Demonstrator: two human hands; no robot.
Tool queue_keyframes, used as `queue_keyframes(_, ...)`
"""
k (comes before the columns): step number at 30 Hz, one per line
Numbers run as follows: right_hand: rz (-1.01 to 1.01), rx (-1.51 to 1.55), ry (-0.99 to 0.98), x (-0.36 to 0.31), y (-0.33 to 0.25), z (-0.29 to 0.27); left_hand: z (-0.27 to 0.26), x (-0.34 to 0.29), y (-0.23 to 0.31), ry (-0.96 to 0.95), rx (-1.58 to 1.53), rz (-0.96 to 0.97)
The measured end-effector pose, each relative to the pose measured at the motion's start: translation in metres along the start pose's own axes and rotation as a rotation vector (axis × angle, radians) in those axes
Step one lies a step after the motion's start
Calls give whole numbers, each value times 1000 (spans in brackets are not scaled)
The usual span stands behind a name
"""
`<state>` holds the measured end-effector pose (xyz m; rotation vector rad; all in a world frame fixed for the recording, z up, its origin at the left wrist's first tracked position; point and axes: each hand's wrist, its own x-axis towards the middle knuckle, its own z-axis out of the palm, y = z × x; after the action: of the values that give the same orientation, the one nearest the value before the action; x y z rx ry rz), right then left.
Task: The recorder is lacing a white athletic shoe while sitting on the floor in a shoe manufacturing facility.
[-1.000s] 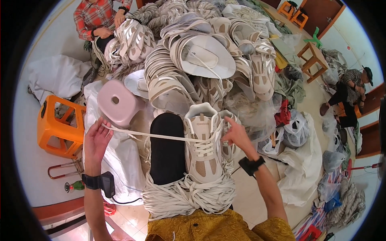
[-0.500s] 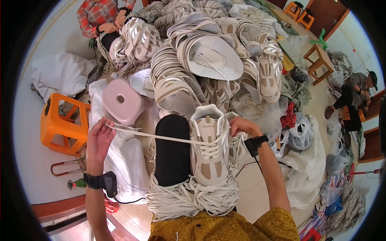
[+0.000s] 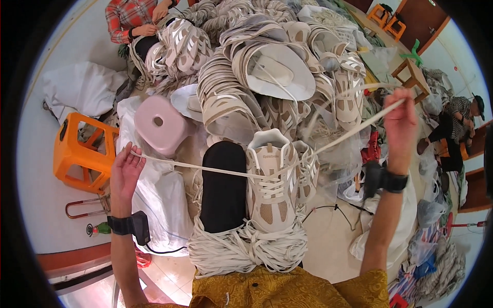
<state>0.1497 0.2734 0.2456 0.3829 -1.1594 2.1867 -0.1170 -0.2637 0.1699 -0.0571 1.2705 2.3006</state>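
A beige and white sneaker upper [image 3: 272,190] lies in front of me, laced partway up. My left hand [image 3: 127,172] pinches one end of its shoelace [image 3: 200,167], drawn out leftward over a black padded form [image 3: 224,187]. Out to the right, my right hand [image 3: 400,118] is closed on the lace's other stretch [image 3: 359,128], pulled taut up from the shoe's right side; a loose end trails blurred beside it. Another laced upper [image 3: 306,172] rests against the right side of the first. A thick bundle of off-white laces [image 3: 251,246] lies across my lap.
Stacks of shoe uppers [image 3: 226,97] pile up ahead. A pink stool [image 3: 160,126] and an orange stool [image 3: 84,154] stand left. A co-worker in a plaid shirt [image 3: 134,18] handles uppers at far left; another person [image 3: 457,123] sits at far right. Plastic bags [image 3: 429,213] lie right.
My right hand has swung from beside the shoe far out to the right and up, drawing the lace with it. My left hand stays nearly in place, holding its end.
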Motion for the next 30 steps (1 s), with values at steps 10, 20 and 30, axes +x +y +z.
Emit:
queue_keyframes(10, -21, -392, 386, -83, -201, -149, -133, 34, 82, 13, 60, 220)
queue_keyframes(20, -173, -679, 916, -206, -357, -209, -282, -5, 223, 384, 594, 525)
queue_keyframes(30, -225, -1035, 966, -247, -421, -125, -280, 54, 253, 464, 489, 566)
